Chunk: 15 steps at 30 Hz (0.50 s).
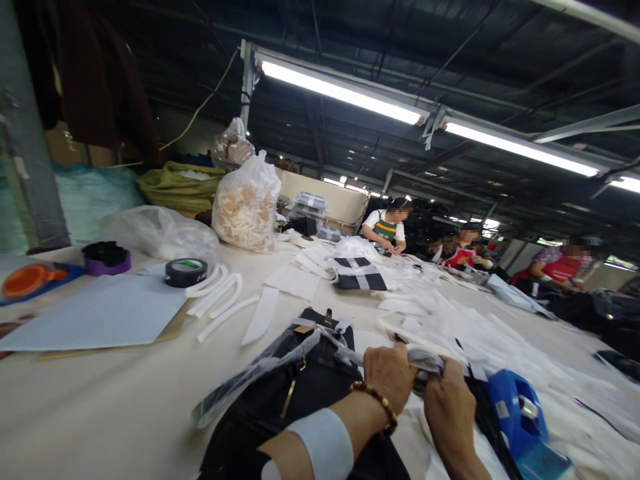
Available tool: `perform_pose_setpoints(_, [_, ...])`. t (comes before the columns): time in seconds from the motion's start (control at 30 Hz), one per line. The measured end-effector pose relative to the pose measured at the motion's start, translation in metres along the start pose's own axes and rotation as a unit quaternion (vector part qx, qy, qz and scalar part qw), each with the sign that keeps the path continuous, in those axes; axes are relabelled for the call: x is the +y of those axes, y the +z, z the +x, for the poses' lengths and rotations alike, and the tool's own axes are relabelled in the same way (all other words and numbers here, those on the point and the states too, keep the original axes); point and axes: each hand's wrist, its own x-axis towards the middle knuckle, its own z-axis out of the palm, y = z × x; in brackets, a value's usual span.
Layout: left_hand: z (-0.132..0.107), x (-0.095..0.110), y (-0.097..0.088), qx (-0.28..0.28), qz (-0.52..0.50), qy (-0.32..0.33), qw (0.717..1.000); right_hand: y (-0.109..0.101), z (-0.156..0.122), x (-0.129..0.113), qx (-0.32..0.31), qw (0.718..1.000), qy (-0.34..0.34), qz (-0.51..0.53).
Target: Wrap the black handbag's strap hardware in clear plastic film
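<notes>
A black backpack (pixel 320 390) with a gold zip pull lies in front of me, its top pointing away. Translucent wrapping (pixel 280 357) runs across its upper part. Above its right side, my left hand (pixel 393 377), with a beaded bracelet and a white band (pixel 325 443) round the forearm, is closed on a strap wrapped in grey translucent film (pixel 425 360). Just to the right, my right hand (pixel 453 407) grips the same wrapped strap, fingers curled round it. What lies inside the film between the hands is partly hidden.
A blue tape dispenser (pixel 517 407) stands right of my right hand. White foam sheets and strips (pixel 225 297) cover much of the table. Black tape (pixel 186 272), a pale blue sheet (pixel 110 310) and a stuffed plastic bag (pixel 247 207) are left. Several people (pixel 387 230) work farther back.
</notes>
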Motion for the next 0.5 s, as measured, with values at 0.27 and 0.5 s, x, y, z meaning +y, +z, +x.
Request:
perform_pose_setpoints(0.27, [0.0,-0.011,0.009,-0.031,0.02,0.036,0.999,0.018,-0.012,-0.002,-0.062,0.992,0.03,0.108])
perform_pose_setpoints(0.5, [0.001,-0.015,0.008,-0.065,0.057,0.144,0.986,0.017,-0.011,0.007,-0.075,0.99,-0.089,0.085])
